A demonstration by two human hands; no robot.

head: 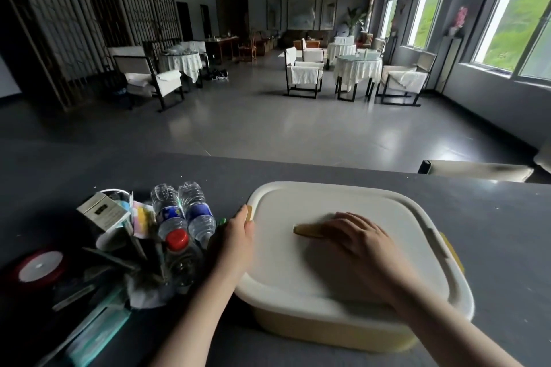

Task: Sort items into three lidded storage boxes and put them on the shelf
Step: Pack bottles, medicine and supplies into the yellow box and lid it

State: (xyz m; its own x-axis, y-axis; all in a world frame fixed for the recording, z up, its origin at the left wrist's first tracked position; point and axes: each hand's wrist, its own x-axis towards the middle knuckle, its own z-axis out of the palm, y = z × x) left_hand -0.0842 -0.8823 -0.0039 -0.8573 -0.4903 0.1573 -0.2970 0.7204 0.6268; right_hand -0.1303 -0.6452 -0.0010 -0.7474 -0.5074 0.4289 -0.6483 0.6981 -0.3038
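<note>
A cream storage box (328, 328) with a white lid (298, 271) stands on the dark table in front of me. My right hand (357, 241) lies on the lid, fingers curled over its tan centre handle (307, 231). My left hand (238, 235) rests at the box's left edge, fingertips on the tan side clasp (249, 213). A matching clasp (450, 250) shows on the right side. Left of the box lies a pile of items: three plastic water bottles (182, 217), a small carton (104, 211), a ribbon spool (38, 268) and a teal package (95, 334).
The dark table (492, 217) stretches right of the box. A bench or seat (477, 170) stands past the table's far edge. Beyond lie open floor, chairs and cloth-covered round tables (357, 68), with windows on the right.
</note>
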